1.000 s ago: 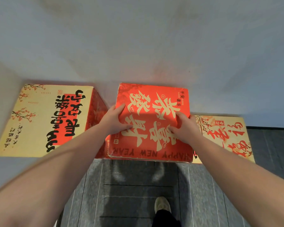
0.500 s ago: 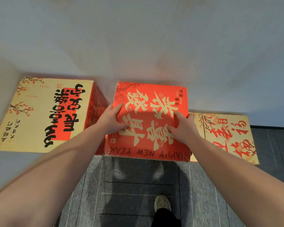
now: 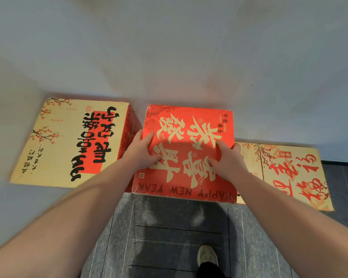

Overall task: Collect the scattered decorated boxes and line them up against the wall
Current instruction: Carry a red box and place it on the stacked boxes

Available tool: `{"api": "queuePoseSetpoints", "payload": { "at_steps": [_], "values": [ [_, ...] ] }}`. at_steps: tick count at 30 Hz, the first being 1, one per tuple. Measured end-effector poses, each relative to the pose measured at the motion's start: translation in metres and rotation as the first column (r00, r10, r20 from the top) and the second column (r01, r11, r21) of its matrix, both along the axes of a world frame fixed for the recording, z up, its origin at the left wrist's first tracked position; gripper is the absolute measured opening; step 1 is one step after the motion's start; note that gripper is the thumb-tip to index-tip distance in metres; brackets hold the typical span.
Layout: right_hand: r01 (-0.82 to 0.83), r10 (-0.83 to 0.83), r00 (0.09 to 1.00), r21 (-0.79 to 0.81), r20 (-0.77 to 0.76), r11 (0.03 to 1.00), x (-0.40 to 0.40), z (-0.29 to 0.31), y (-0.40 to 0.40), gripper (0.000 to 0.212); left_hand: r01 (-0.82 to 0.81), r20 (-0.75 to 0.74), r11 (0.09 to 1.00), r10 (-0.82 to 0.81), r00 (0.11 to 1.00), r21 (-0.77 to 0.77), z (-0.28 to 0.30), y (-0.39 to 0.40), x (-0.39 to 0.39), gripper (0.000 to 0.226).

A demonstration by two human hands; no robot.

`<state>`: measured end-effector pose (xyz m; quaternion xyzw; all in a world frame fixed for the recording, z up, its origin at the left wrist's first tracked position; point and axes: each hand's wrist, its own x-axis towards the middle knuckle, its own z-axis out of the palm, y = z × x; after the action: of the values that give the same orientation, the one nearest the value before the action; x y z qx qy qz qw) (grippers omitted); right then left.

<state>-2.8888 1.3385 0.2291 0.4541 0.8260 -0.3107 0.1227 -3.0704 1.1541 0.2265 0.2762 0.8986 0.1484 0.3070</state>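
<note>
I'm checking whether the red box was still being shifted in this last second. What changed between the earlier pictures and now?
Almost nothing. The left hand and right hand keep the same hold on the sides of the red box, thumbs on its top, and it stays between the cream box with black lettering and the cream box with red lettering at the wall. Only the view shifts slightly.

You have one wide-angle view, from head height, looking forward and steeply down at the wall (image 3: 169,47) and floor (image 3: 179,227), near arm's reach; its edges look somewhat smeared.
</note>
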Motion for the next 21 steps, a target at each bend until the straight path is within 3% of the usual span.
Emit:
{"api": "queuePoseSetpoints", "payload": {
  "at_steps": [21],
  "values": [
    [-0.090, 0.090, 0.996, 0.020, -0.026, 0.996, -0.027, -0.006, -0.030, 0.057, -0.065, -0.177, 0.991, 0.044, 0.983, -0.115, 0.010, -0.027, 0.005, 0.075]
  ]
}}
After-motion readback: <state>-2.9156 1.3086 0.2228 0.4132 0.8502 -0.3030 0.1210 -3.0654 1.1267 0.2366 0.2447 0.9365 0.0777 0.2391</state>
